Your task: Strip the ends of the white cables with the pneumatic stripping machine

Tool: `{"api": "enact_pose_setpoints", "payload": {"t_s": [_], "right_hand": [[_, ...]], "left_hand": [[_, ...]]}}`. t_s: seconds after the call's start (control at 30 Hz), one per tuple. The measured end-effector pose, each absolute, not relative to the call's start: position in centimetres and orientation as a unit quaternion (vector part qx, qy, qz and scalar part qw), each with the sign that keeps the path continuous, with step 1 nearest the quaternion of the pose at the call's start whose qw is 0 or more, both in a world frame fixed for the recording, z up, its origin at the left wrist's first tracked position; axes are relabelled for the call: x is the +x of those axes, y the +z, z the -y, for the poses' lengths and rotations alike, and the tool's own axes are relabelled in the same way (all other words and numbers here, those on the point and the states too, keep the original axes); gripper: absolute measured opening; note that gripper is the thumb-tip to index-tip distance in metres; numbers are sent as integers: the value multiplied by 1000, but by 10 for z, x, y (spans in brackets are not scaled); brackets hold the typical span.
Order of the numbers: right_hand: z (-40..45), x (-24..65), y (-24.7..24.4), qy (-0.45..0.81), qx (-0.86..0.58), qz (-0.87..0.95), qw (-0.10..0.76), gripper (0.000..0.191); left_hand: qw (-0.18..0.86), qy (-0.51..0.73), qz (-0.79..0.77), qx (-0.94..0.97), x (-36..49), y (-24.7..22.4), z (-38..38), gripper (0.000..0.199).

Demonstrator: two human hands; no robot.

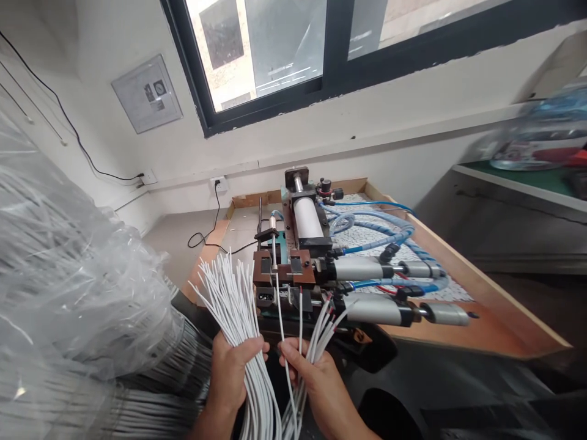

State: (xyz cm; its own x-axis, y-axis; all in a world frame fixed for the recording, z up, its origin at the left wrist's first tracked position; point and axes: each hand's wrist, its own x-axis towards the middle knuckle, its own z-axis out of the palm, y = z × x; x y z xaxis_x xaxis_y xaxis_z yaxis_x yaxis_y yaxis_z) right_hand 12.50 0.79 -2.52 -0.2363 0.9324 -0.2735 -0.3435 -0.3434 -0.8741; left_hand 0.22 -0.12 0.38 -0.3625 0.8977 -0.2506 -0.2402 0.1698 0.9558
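My left hand is closed around a thick bundle of white cables, whose ends fan out upward. In my right hand is a smaller bunch of white cables, some with red showing at their tips. Between my right thumb and fingers a single white cable is pinched, and its upper end reaches the brown clamp block of a pneumatic machine. The machine has silver cylinders and blue air hoses. Whether the clamp grips the cable I cannot tell.
Plastic-wrapped cable bundles are piled at the left. The machine sits in a tray with a wooden rim. At the right, a green shelf carries a large clear bottle. A black power cord runs from the wall socket.
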Motion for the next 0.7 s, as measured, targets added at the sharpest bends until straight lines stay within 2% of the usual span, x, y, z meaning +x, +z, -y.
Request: {"api": "enact_pose_setpoints", "payload": {"t_s": [0.23,0.4,0.6,0.7], "right_hand": [[-17,124,-19,737,-417,282,451,29],[-23,118,-14,787,-342,310,409,29],[-18,115,-20,678,-416,353,493,28],[-21,114,-25,666,-423,330,518,26]], "left_hand": [[492,578,-591,275,4,6,0,18],[507,571,-556,329,8,8,3,17],[521,580,-543,312,8,11,4,16],[511,589,-565,269,4,11,2,18]]}}
